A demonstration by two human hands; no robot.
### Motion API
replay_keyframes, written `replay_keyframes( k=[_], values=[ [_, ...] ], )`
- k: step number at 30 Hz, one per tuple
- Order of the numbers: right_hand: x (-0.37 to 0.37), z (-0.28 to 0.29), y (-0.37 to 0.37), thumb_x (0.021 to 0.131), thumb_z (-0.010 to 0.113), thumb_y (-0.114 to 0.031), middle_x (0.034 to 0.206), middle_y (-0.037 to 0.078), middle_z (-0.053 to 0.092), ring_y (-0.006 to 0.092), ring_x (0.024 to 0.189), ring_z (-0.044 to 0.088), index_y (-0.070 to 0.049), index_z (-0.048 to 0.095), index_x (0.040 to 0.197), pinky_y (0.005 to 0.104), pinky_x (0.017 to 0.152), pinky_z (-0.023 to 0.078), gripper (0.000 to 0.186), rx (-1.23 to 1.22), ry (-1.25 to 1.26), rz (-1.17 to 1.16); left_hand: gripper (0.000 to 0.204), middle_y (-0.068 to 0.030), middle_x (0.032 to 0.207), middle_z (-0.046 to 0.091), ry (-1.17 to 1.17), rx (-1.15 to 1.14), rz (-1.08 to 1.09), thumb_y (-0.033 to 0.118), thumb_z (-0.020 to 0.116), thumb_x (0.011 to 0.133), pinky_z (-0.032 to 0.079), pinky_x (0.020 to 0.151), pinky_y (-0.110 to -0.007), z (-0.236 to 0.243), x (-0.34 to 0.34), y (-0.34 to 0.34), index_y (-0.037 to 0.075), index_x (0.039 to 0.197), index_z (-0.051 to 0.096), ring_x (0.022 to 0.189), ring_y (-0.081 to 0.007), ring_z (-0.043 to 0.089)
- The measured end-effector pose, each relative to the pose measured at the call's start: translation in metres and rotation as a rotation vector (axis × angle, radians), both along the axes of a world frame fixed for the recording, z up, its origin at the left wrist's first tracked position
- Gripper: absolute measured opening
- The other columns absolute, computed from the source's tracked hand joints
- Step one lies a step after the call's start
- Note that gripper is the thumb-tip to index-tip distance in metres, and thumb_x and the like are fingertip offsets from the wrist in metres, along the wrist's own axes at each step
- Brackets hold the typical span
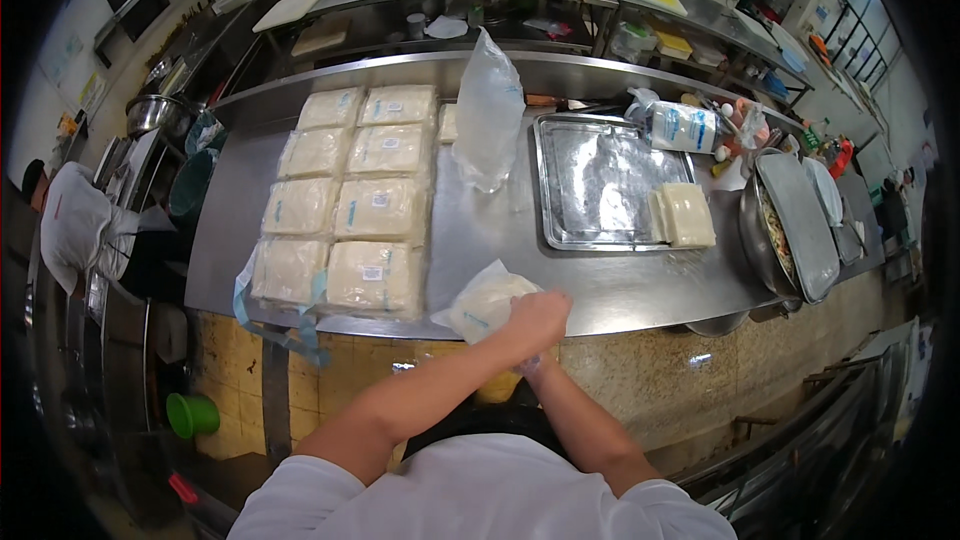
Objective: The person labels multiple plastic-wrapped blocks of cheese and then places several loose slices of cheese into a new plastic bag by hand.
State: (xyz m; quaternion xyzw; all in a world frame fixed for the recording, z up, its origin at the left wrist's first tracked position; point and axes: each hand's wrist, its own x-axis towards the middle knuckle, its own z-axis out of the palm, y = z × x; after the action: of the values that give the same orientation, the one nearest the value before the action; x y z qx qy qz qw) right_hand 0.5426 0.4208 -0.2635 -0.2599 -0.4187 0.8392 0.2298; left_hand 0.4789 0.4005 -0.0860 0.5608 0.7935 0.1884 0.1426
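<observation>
At the table's near edge my left hand [541,320] is closed in a fist on a clear plastic bag [484,304] with something pale in it. My right hand [533,366] comes up beneath the left wrist, close to the bag; its fingers are hidden. To the left lie two columns of sealed packs of pale square sheets [376,208], stacked in layers. Beyond the bag lies a large translucent plastic bag [489,110]. A stack of pale square sheets [687,216] rests at the right front corner of a metal tray [592,243].
A steel bowl of chopped food [768,225] stands at the right, a metal lid [797,223] leaning over it. Behind the tray lies a white-and-blue package [684,127]. Light-blue straps [280,338] hang over the front left edge. A person in white [82,215] bends at the far left.
</observation>
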Motion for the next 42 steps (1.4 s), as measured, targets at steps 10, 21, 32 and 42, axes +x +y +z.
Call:
replay_keyframes(
  k=[10, 21, 32, 42],
  values=[
    [-0.016, 0.049, 0.016, 0.099, 0.054, -0.032, 0.117, 0.015, 0.062, 0.0341, 0.11, 0.057, -0.007, 0.059, 0.122, 0.048, 0.1, 0.042, 0.035, -0.467, 0.103, 0.119, 0.015, -0.0129, 0.092, 0.063, -0.102, 0.198, -0.134, 0.017, 0.062, 0.085, 0.05, 0.083, -0.052, -0.004, 0.014, -0.037, 0.005, 0.094, 0.061, 0.087, -0.0341, 0.067],
    [-0.031, 0.099, 0.016, 0.102, 0.054, -0.039, 0.13, 0.016, 0.06, 0.0322, 0.119, 0.06, 0.0, 0.05, 0.135, 0.0481, 0.102, 0.048, 0.051, -0.483, 0.116, -0.147, 0.012, -0.0139, 0.097, 0.061, -0.394, 0.126, -0.216, 0.015, 0.062, 0.086, 0.049, 0.082, -0.044, -0.04, 0.012, -0.137, 0.004, 0.088, 0.06, 0.098, -0.0355, 0.06],
    [-0.062, 0.241, -0.015, 0.096, 0.061, -0.032, 0.145, 0.023, 0.049, 0.0363, 0.131, 0.05, -0.005, 0.043, 0.146, 0.0513, 0.109, 0.039, 0.059, 0.776, -0.911, 0.198, 0.018, -0.0114, 0.075, 0.062, -0.748, 0.491, 0.46, 0.019, 0.063, 0.096, 0.046, 0.06, -0.034, -0.036, -0.052, -0.153, 0.002, 0.091, 0.064, 0.063, -0.0226, 0.056],
    [0.018, 0.14, -0.026, 0.084, 0.063, -0.021, 0.137, 0.029, 0.049, 0.0463, 0.124, 0.051, -0.002, 0.046, 0.14, 0.0493, 0.1, 0.046, 0.062, 1.334, -0.643, 0.765, 0.029, -0.015, 0.087, 0.065, -0.025, 0.406, 0.487, 0.016, 0.07, 0.083, 0.055, 0.077, -0.044, -0.029, -0.032, -0.144, 0.002, 0.106, 0.061, 0.08, -0.0331, 0.067]
  ],
)
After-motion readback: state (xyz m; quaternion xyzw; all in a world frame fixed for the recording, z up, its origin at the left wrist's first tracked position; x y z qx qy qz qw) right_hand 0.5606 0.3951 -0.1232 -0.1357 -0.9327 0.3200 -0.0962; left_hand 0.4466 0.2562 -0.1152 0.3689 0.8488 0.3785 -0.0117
